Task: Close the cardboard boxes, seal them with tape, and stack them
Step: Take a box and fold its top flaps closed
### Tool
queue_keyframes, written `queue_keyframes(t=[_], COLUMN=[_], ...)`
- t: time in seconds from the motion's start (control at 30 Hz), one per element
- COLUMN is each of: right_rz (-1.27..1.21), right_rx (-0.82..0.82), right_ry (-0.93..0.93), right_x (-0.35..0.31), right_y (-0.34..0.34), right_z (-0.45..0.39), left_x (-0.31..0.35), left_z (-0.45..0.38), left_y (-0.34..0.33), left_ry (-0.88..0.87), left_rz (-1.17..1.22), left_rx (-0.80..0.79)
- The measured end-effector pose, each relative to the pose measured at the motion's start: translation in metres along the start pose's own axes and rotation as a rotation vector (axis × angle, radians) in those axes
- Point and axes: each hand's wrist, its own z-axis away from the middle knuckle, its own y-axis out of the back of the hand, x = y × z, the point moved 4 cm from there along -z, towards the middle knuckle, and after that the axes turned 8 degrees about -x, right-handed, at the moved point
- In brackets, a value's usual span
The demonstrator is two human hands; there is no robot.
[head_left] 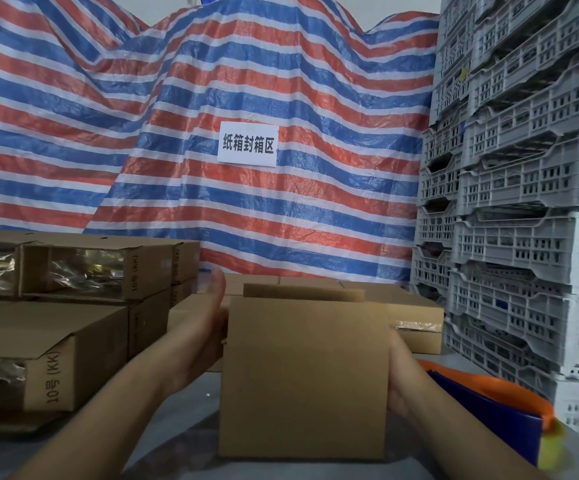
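Cardboard box (303, 375), plain brown, unprinted on its near face, stands on the grey surface (177, 410) in front of the person, one top flap raised at the back and no tape visible on it. Left hand (208, 327) lies flat and straight-fingered against its left side; right hand (399, 382) presses its right side, fingers hidden. Step judged: closing; next, fold the flaps flat, then tape, with sealed boxes (73, 341) stacked left.

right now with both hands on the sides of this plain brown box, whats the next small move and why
Probably fold the raised far flap down over the plain brown cardboard box. It stands up, no tape shows on this box, and the left hand and right hand only flank its sides.
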Motion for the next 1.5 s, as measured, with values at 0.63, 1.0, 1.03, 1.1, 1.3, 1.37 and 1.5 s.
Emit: queue_keyframes(t=[0.63, 1.0, 1.03, 1.1, 1.3, 1.37, 1.5], right_rz=[-0.023, 0.003, 0.007, 0.021, 0.085, 0.097, 0.080], right_rx=[-0.019, -0.048, -0.068, -0.137, -0.252, -0.273, -0.274], right_ry=[-0.050, -0.037, -0.032, -0.026, -0.048, -0.071, -0.074], right_x=[0.007, 0.002, -0.001, -0.007, -0.009, -0.008, -0.007], right_y=[0.006, 0.009, 0.009, 0.008, 0.015, 0.016, 0.018], right_z=[-0.007, -0.012, -0.012, -0.013, -0.017, -0.018, -0.020], left_x=[-0.013, -0.014, -0.014, -0.014, -0.014, -0.014, -0.016], left_z=[-0.005, -0.006, -0.006, -0.007, -0.007, -0.007, -0.008], left_y=[0.007, 0.009, 0.008, 0.008, 0.007, 0.007, 0.008], left_ry=[0.106, 0.107, 0.108, 0.109, 0.092, 0.096, 0.068], left_rz=[-0.129, -0.075, -0.072, -0.059, -0.029, -0.022, -0.007], left_rx=[0.048, 0.078, 0.084, 0.103, 0.120, 0.112, 0.127])
